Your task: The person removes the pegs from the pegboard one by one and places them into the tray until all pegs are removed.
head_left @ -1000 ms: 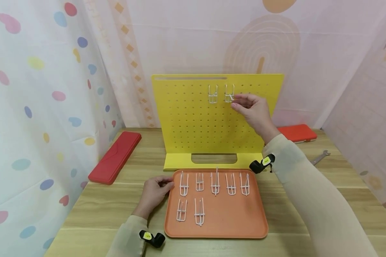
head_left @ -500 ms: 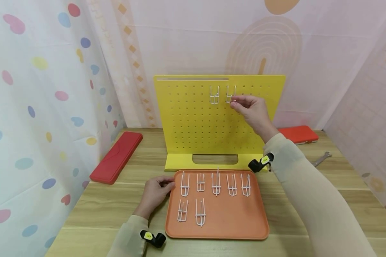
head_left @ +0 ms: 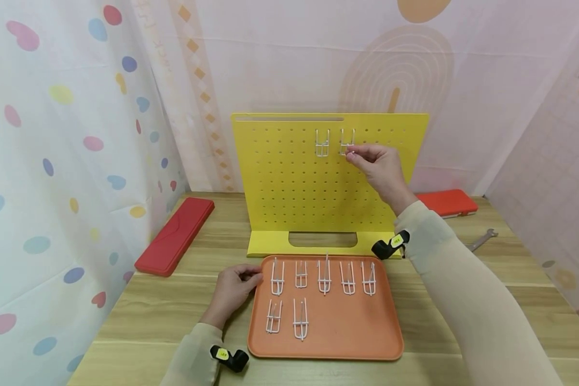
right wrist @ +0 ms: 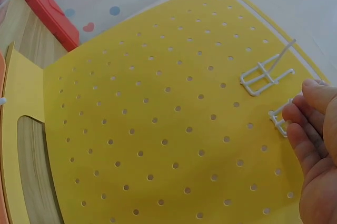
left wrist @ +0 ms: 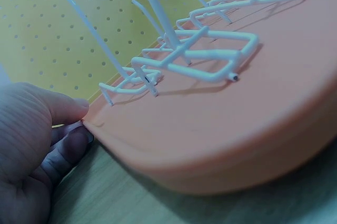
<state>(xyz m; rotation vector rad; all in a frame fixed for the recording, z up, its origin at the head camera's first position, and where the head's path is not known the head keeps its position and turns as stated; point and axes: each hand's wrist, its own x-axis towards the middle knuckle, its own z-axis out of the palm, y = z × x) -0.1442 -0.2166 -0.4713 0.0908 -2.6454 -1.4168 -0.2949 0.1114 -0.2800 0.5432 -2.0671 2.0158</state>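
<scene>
My right hand (head_left: 378, 166) is at the upper part of a yellow pegboard (head_left: 299, 182), its thumb and fingers pinching a white wire pegboard hook (head_left: 347, 137). In the right wrist view, the fingers cover most of that hook (right wrist: 277, 123). To its left, another white hook (head_left: 322, 143) hangs on the board with its prong sticking outward. My left hand (head_left: 231, 292) pinches the left rim of an orange tray (head_left: 352, 335); in the left wrist view, the thumb (left wrist: 71, 107) lies over the rim and the fingers are below it. Several white hooks (left wrist: 210, 56) lie in two rows on the tray.
A dark red case (head_left: 173, 236) lies on the wooden table to the left. Behind my right arm are an orange-red case (head_left: 448, 202) and a metal wrench (head_left: 482, 238). Patterned curtains (head_left: 289, 53) hang behind the pegboard and along both sides.
My right thumb and fingers have moved slightly left, covering more of the hook they pinch. The left hand stays at the tray's rim. The head view has shifted a little.
</scene>
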